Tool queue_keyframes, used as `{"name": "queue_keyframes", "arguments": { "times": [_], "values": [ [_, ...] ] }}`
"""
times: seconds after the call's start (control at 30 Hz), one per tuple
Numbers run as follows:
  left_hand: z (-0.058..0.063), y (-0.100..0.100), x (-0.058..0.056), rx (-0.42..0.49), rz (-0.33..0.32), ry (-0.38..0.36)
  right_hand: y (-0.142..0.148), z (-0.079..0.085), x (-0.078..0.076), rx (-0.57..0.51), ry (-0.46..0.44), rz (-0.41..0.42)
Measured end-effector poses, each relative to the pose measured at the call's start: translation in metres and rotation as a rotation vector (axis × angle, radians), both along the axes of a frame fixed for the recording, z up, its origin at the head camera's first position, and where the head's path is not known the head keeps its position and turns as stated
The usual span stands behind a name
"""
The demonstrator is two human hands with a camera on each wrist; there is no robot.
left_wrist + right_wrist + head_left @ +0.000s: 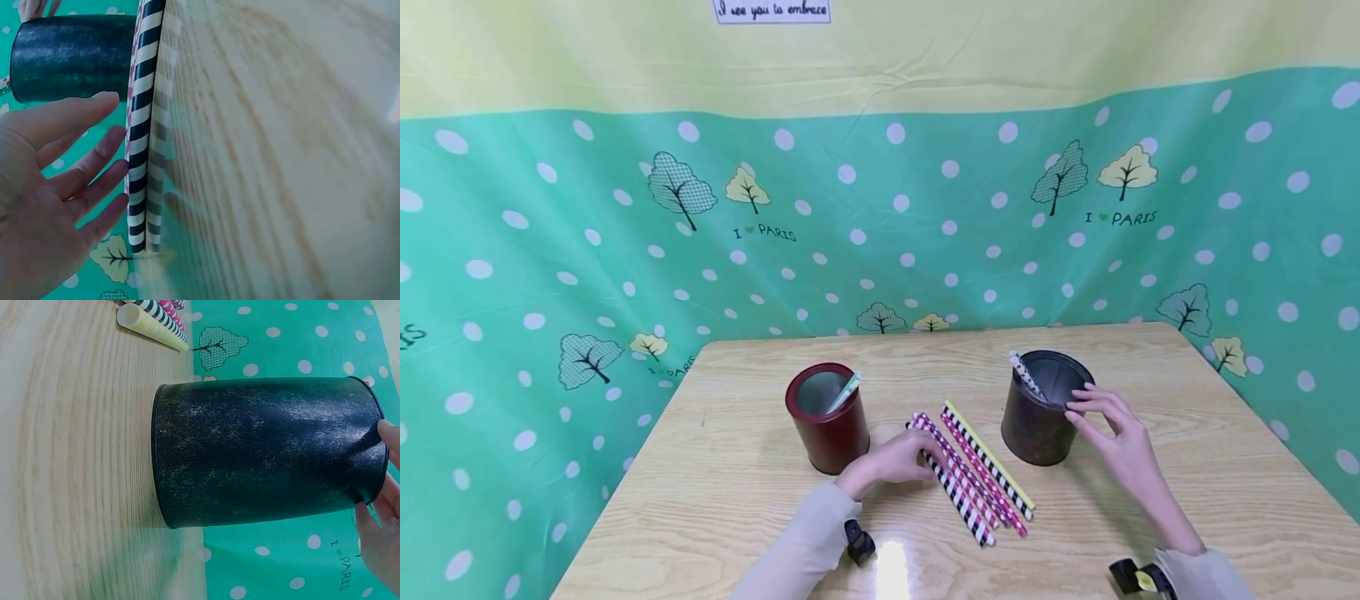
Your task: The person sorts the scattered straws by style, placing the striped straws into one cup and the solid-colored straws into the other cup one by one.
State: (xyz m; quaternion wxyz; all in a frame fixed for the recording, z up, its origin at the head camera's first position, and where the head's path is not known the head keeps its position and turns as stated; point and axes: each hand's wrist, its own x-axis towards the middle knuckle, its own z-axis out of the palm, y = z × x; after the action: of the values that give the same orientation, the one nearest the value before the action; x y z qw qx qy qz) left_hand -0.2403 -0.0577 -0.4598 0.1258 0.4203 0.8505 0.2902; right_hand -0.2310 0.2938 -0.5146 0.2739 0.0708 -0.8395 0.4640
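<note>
Several patterned paper straws lie side by side on the table, among them a yellow straw (988, 452) at the right and a black-and-white striped straw (958, 497) at the left. My left hand (898, 457) is over their left side. The left wrist view shows its fingers (94, 159) loosely bent, tips right at a striped straw (143, 125), thumb apart. My right hand (1117, 427) touches the rim of a dark metal can (1036, 433) with extended fingertips. In the right wrist view the can (269, 450) stands upright on the table. A white patterned straw (1027, 375) leans inside it.
A dark red can (835, 437) stands left of the straws, with a pale green straw (846, 390) leaning in it. The wooden table (715, 483) ends at a green dotted curtain (820, 217) behind and at both sides.
</note>
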Motion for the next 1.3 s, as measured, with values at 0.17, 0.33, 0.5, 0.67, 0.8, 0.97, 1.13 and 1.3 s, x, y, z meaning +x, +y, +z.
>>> {"name": "queue_keyframes", "arguments": {
  "times": [0.17, 0.33, 0.5, 0.67, 0.8, 0.97, 1.13, 1.3],
  "values": [
    [0.0007, -0.0007, -0.0001, -0.001, -0.004, -0.020, 0.0007, -0.0007, -0.0010, -0.013, 0.007, 0.009],
    [-0.0032, -0.0015, -0.0017, -0.001, -0.031, 0.040, 0.0012, -0.0013, -0.0017, -0.025, 0.015, 0.018],
    [-0.0006, 0.0009, 0.0024, -0.071, 0.016, 0.066, 0.0014, -0.0014, -0.0019, -0.009, 0.007, 0.013],
    [-0.0007, 0.0017, 0.0028, -0.122, 0.024, 0.059, 0.0011, -0.0002, -0.0010, 0.000, 0.000, 0.008],
    [-0.0006, 0.0013, 0.0015, -0.126, -0.001, 0.038, 0.0006, -0.0001, 0.0000, 0.004, -0.009, -0.001],
    [-0.0006, 0.0011, 0.0006, -0.132, -0.025, 0.035, 0.0011, 0.0001, 0.0005, 0.000, 0.002, 0.006],
    [-0.0021, 0.0009, 0.0005, -0.170, -0.029, 0.052, 0.0005, 0.0001, 0.0001, -0.011, 0.010, 0.017],
    [-0.0015, 0.0019, 0.0013, -0.206, -0.029, 0.075, 0.0002, -0.0002, -0.0004, -0.005, 0.009, 0.007]
  ]
}}
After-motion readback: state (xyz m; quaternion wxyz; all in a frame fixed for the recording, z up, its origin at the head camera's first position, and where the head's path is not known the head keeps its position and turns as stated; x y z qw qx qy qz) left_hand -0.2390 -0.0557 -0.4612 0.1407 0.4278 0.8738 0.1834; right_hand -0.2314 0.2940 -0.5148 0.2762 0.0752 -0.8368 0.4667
